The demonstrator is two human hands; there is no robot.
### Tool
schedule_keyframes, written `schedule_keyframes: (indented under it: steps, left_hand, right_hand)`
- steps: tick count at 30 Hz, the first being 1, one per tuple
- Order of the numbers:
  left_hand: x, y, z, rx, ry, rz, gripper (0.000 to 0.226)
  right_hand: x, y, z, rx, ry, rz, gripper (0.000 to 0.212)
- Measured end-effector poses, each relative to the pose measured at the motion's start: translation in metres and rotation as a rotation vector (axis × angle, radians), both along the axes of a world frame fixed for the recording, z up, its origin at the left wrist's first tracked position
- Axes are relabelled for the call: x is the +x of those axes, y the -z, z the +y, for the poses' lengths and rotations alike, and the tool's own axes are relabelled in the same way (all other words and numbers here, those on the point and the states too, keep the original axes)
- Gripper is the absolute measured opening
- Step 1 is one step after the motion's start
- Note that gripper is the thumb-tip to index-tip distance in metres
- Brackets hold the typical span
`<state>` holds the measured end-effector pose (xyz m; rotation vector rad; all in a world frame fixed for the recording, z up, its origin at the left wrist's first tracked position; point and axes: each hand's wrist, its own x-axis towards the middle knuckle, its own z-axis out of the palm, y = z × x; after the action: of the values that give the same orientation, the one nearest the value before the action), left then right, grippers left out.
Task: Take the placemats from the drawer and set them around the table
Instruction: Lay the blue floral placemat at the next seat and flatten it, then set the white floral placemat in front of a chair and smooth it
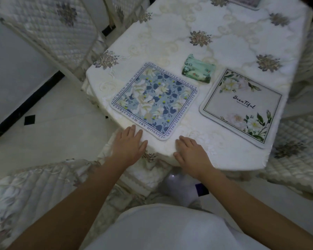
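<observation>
Left hand (129, 143): flat, fingers straight, holding nothing. It rests at the tabletop (224, 42) edge, fingertips just beside the near-left border of the blue floral placemat (154, 100). Right hand (192, 152): likewise flat and empty, just beside that placemat's near corner.

Blue placemat lies flat, skewed to the table edge. Just past its far corner: green tissue pack (198, 71). To its right, apart: white "Beautiful" placemat (242, 107). Far beyond it, at the frame top: part of another mat (242, 1), probably a third.

Judgement: step in hand is squaring the blue placemat. Press lightly with flat fingers and rotate it until its border runs parallel to the edge, without sliding it over.
</observation>
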<state>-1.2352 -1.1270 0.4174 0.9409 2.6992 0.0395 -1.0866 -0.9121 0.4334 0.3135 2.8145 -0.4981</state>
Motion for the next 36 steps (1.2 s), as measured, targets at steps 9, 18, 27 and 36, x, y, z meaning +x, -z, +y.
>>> schedule_keyframes:
  steps: [9, 18, 27, 36]
  left_hand:
    - [0.107, -0.035, 0.072, 0.192, 0.13, 0.084, 0.048]
    - [0.22, -0.063, 0.164, 0.192, 0.355, 0.137, 0.049]
    - [0.225, -0.083, 0.238, 0.28, 0.457, 0.229, 0.05]
    - [0.145, -0.091, 0.304, 0.315, 0.385, 0.207, 0.057]
  right_hand:
    - [0.129, -0.03, 0.06, -0.006, 0.355, 0.154, 0.044]
    - [0.28, -0.063, 0.109, 0.151, 0.464, 0.251, 0.043]
    - [0.28, -0.103, 0.162, 0.2, 0.512, 0.315, 0.049]
    - [0.182, -0.124, 0.236, 0.205, 0.489, 0.373, 0.053]
